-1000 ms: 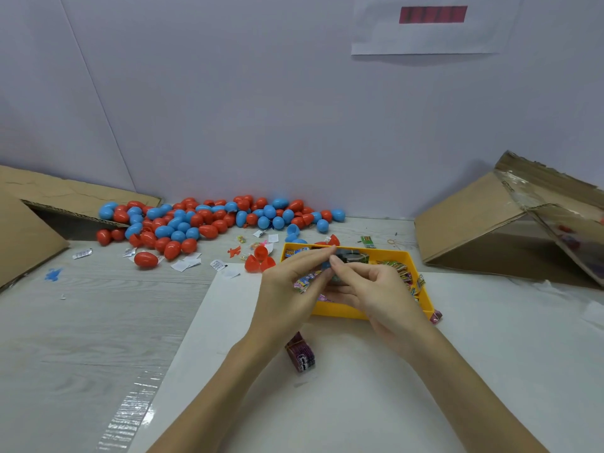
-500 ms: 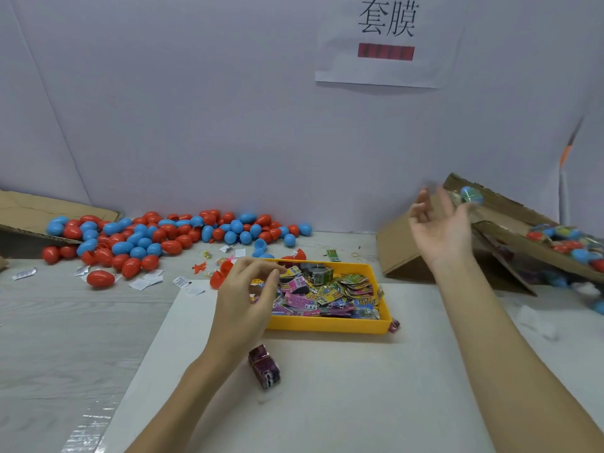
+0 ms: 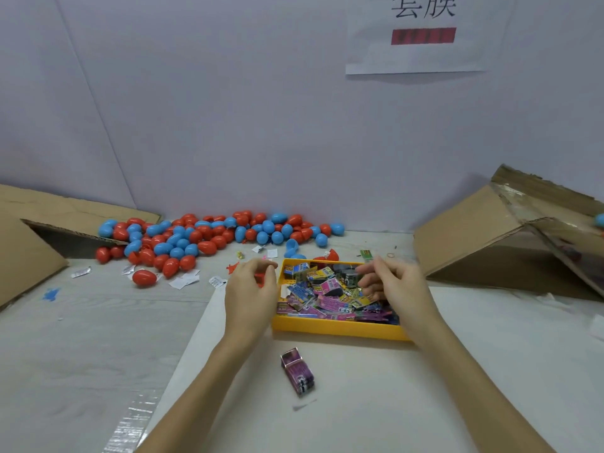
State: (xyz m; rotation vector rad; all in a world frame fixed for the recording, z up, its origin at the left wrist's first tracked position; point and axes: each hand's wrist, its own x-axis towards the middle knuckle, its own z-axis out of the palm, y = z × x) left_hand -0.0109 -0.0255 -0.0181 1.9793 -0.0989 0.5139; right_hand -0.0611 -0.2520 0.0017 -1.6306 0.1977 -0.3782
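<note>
Head view: left hand [image 3: 251, 297] and right hand [image 3: 397, 284] are hovering at one yellow tray [image 3: 340, 330].
Left fingers [image 3: 259, 264] are curling loosely, empty; right fingers' [image 3: 368, 284] hold is unclear.

A tray [image 3: 340, 330] sits at the centre of the frame on a sheet [image 3: 392, 403] spread over the tabletop [image 3: 81, 338], with packets [image 3: 327, 295] heaped inside it. A small box [image 3: 297, 371] lies on the sheet just below the tray. The left hand [image 3: 251, 295] hovers beside the tray's left edge and the right hand [image 3: 395, 286] over its right half. Behind, at middle left, a pile of eggs [image 3: 202, 237] lies along the wall. A left carton [image 3: 26, 256] and a right carton [image 3: 474, 237] flank the scene. A paper notice [image 3: 421, 57] hangs at upper right.
</note>
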